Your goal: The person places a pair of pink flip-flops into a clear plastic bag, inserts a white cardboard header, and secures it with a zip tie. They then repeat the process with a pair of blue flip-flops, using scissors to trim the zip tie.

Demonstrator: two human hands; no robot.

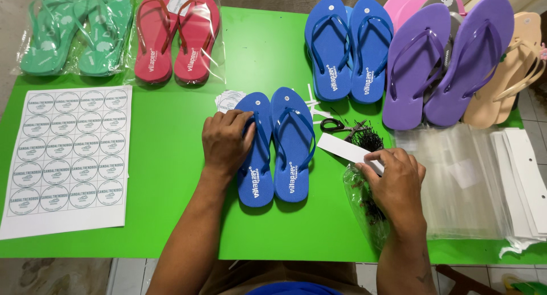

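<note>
From up here I've got the blue flip-flops (277, 150) lying side by side in the middle of the green counter (171, 158). Left hand (227, 142) rests flat on the left flip-flop of that pair, fingers loose, gripping nothing. Right hand (396, 184) sits right of the pair, its grip pinched on one end of a white card strip (348, 150). Scissors (337, 126) lie just right of the pair, sticker sheet (67, 158) well to the left.
</note>
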